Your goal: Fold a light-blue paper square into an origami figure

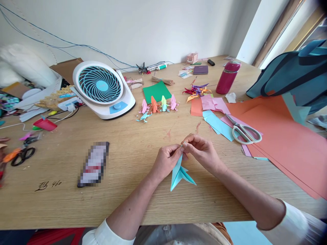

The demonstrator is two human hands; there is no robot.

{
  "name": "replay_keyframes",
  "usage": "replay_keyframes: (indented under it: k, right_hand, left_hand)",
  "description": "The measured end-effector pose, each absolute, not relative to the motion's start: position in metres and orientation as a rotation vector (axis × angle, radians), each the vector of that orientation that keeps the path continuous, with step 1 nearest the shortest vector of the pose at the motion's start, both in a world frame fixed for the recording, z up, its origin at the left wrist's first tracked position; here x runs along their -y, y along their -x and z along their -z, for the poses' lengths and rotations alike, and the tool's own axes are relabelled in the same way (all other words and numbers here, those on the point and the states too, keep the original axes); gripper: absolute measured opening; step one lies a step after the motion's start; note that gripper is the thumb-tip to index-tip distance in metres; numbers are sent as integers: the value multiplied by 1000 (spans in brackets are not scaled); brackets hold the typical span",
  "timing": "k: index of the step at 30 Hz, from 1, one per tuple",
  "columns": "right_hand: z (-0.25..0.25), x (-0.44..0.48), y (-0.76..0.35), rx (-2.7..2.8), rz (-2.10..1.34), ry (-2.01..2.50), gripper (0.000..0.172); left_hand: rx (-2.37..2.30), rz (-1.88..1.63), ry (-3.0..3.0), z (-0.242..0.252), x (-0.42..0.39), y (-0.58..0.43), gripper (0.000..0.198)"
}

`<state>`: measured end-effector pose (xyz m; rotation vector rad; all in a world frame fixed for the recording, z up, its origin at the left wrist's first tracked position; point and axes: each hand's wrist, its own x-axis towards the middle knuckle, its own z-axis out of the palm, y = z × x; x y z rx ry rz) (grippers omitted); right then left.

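Observation:
A light blue folded paper (178,172) hangs between my hands above the table, its pointed flaps spreading downward. My left hand (167,159) pinches its upper end between thumb and fingers. Right beside it, my right hand (200,149) grips the same narrow tip, fingertips almost touching the left thumb. The exact fold at the tip is hidden by my fingers. Beyond my hands stands a row of small folded paper figures (154,104) in pink, orange and yellow-green, with a light blue one (144,117) in front.
White-handled scissors (246,134) lie on coloured sheets beside large orange paper (288,136). A magenta bottle (228,77) and blue bag (286,75) stand at the right. A white fan (102,88) is at back left; a pixelated object (94,164) lies nearer. Green paper (157,91) lies behind the figures.

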<state>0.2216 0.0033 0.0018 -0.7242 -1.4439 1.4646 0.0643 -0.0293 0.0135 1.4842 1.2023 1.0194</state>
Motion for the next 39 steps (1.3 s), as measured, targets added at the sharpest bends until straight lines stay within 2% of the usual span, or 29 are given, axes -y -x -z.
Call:
replay_keyframes:
  k: [4, 17, 25, 39]
  right_hand:
    - [-5, -4, -222, 1367, -1454, 759, 30]
    - [-16, -3, -228, 1327, -1293, 795, 29]
    - [-15, -1, -227, 1379, -1261, 756, 23]
    - [-8, 0, -232, 1502, -1147, 741, 15]
  left_hand:
    - [-1048, -949, -1392, -16, 28, -59, 53]
    - [-806, -802, -1264, -12, 24, -54, 42]
    - [-849, -820, -1419, -7, 25, -56, 29]
    - [-1067, -884, -1737, -14, 29, -60, 17]
